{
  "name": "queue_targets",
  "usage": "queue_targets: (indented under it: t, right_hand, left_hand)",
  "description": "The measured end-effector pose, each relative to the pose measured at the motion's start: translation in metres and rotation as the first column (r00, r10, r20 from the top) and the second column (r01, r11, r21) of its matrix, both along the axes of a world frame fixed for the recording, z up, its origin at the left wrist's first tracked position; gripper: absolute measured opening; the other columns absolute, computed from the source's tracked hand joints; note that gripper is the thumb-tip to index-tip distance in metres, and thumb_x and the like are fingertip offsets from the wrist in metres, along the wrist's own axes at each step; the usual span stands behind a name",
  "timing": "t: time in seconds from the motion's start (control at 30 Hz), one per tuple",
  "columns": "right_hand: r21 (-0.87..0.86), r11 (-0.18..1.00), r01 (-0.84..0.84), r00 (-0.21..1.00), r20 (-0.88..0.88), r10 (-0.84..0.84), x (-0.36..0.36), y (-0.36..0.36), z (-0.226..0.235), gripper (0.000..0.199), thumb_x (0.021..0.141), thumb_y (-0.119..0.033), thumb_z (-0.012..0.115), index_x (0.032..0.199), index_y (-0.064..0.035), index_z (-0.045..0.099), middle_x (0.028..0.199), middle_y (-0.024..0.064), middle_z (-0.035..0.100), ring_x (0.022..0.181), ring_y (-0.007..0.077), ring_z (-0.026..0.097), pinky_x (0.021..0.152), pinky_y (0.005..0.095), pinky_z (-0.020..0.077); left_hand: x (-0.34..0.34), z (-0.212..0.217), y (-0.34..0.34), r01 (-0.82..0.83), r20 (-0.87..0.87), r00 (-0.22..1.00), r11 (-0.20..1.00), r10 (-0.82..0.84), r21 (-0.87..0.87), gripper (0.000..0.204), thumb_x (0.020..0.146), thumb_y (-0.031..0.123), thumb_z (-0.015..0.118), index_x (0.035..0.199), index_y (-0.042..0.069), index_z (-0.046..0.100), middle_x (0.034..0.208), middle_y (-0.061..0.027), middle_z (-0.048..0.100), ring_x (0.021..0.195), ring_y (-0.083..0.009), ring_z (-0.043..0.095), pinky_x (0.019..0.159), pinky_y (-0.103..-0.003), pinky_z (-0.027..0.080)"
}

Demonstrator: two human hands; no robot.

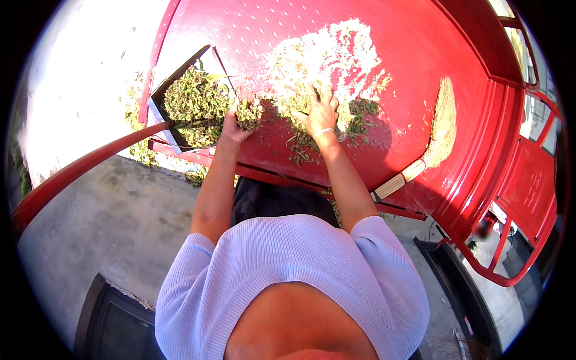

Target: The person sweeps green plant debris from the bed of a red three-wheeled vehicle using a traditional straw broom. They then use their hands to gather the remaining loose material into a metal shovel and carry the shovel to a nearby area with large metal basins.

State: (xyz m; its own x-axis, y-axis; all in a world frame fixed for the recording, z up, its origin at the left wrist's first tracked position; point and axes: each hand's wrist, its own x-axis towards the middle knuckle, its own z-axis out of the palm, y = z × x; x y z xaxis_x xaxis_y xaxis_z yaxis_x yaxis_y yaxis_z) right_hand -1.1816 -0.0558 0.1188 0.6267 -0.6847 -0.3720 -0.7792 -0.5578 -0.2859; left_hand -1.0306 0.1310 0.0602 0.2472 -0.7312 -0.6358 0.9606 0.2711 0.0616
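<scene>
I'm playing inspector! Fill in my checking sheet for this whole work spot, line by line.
Surface: red cargo bed, raised tread marks showing, partly shaded.
Job's things: red-handled dustpan heaped with green plant bits; loose pile on the bed.
Clutter: straw broom lying at right.
Left hand: holds a clump beside the dustpan.
Right hand: fingers spread on the pile.
Cables: nothing clearly seen.
Surroundings: concrete ground, red metal frame at right.

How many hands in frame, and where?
2. Left hand: at the right side of the scoop, cupped around a clump of plant bits. Right hand: fingers spread on the pile in the red truck bed. No others show.
</scene>
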Motion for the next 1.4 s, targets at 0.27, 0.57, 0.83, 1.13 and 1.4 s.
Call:
queue_targets:
  t: [0.27, 0.57, 0.83, 1.13, 1.4]
  right_hand:
    - [-0.161, 0.962, -0.221, 0.888, 0.375, 0.267, -0.013, 0.013, -0.063, 0.034, 0.070, -0.016, 0.073, 0.103, -0.0098, 0.066, 0.114, 0.0140, 0.055, 0.104, 0.0356, 0.050, 0.089, 0.0421, 0.0451]
    - [-0.135, 0.966, -0.219, 0.891, 0.377, 0.254, -0.002, 0.025, -0.050, 0.030, 0.075, -0.014, 0.069, 0.104, -0.0103, 0.064, 0.118, 0.0118, 0.054, 0.111, 0.0364, 0.047, 0.089, 0.0426, 0.0464]
    - [-0.143, 0.934, -0.327, 0.845, 0.398, 0.356, 0.012, 0.034, -0.063, 0.027, 0.072, -0.010, 0.067, 0.100, -0.0095, 0.066, 0.112, 0.0107, 0.057, 0.106, 0.0340, 0.049, 0.089, 0.0402, 0.0459]
    - [-0.016, 0.956, -0.292, 0.861, 0.431, 0.270, -0.038, 0.025, -0.036, 0.025, 0.078, -0.008, 0.063, 0.103, -0.0109, 0.064, 0.114, 0.0102, 0.060, 0.108, 0.0345, 0.052, 0.092, 0.0415, 0.0461]
    - [-0.254, 0.967, 0.022, 0.950, 0.308, 0.059, -0.107, -0.034, -0.030, 0.060, 0.070, -0.025, 0.077, 0.125, -0.0154, 0.055, 0.129, 0.0190, 0.047, 0.111, 0.0392, 0.047, 0.095, 0.0475, 0.0421]
  left_hand:
    - [0.091, 0.036, 0.064, -0.090, 0.381, 0.925, 0.979, 0.015, 0.181, 0.028, 0.095, 0.026, 0.050, 0.106, 0.002, 0.059, 0.096, -0.0117, 0.066, 0.084, -0.0238, 0.064, 0.071, -0.039, 0.056]
    - [0.117, 0.029, 0.061, -0.716, 0.073, -0.230, 0.219, -0.971, 0.663, 0.032, 0.070, 0.029, 0.077, 0.097, 0.013, 0.070, 0.104, -0.0169, 0.061, 0.097, -0.0361, 0.057, 0.084, -0.043, 0.048]
    - [0.052, 0.073, 0.037, -0.808, 0.261, -0.323, 0.409, -0.910, 0.425, 0.053, 0.068, 0.017, 0.077, 0.115, 0.004, 0.057, 0.127, -0.0234, 0.046, 0.116, -0.0419, 0.044, 0.098, -0.049, 0.037]
    - [-0.074, 0.023, 0.011, -0.249, 0.504, -0.311, 0.581, -0.806, 0.775, 0.060, 0.067, 0.009, 0.079, 0.120, 0.006, 0.053, 0.126, -0.0189, 0.045, 0.106, -0.0348, 0.054, 0.081, -0.037, 0.051]
    - [-0.098, 0.031, -0.059, -0.103, 0.349, -0.482, 0.448, -0.803, 0.888, 0.094, 0.056, 0.023, 0.087, 0.139, 0.023, 0.042, 0.136, -0.0219, 0.035, 0.120, -0.0395, 0.042, 0.093, -0.042, 0.047]
